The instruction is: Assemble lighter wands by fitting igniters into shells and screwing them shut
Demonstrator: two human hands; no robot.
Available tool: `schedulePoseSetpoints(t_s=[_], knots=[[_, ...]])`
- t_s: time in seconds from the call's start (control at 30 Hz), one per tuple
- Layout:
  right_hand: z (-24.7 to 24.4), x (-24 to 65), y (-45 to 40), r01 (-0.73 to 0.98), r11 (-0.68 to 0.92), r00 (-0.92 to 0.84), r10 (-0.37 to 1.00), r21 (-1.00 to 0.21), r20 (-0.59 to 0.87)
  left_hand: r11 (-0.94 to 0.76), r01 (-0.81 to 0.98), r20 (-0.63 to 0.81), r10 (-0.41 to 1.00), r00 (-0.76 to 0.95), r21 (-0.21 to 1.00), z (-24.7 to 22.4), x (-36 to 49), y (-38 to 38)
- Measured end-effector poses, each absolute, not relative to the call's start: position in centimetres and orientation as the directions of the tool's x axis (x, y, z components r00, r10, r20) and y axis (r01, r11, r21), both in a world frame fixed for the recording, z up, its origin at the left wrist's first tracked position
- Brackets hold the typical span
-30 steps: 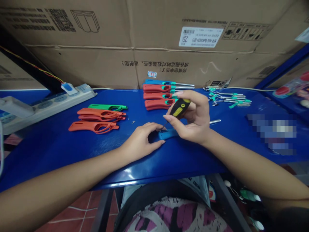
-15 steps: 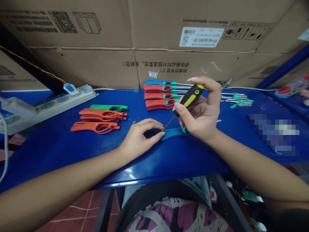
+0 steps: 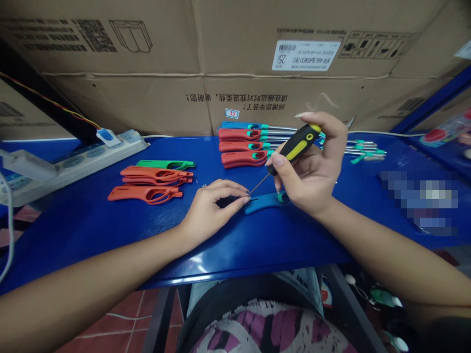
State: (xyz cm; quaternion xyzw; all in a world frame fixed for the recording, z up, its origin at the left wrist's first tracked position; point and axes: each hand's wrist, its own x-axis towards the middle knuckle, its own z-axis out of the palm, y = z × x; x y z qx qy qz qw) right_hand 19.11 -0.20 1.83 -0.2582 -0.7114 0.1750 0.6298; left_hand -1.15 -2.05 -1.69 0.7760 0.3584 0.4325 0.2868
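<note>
My right hand grips a black and yellow screwdriver, its thin shaft slanting down to the left. At the shaft's tip, the thumb and fingers of my left hand are pinched together; whatever is between them is too small to make out. Just below and right of that pinch, a blue lighter with a long handle lies flat on the table. Its right end, with a teal trigger part, is partly hidden behind my right hand.
Several red lighters and a blue one with metal stems lie behind my hands. Orange handle shells and a green one rest at the left, near a power strip. A large cardboard box stands along the back.
My right hand and the screwdriver have shifted slightly right. The tip and my left fingertips have moved a little left, off the blue lighter's slot, and more of the lighter shows.
</note>
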Motion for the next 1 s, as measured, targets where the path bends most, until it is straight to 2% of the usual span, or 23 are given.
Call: schedulePoseSetpoints(t_s=[0.23,0.43,1.0], knots=[[1.63,18.80,-0.64,0.162,0.780,-0.102,0.622,-0.604,0.776,-0.595,0.314,0.456,0.787,0.417,0.740,-1.99,-1.21,-1.91],[1.56,18.65,-0.88,0.177,0.821,-0.164,0.569,-0.543,0.806,-0.622,0.342,0.433,0.759,0.486,0.705,-2.29,-1.25,-1.75],[0.97,18.75,-0.58,0.193,0.823,-0.230,0.567,-0.534,0.791,-0.646,0.350,0.433,0.736,0.520,0.678,-2.45,-1.34,-1.88]])
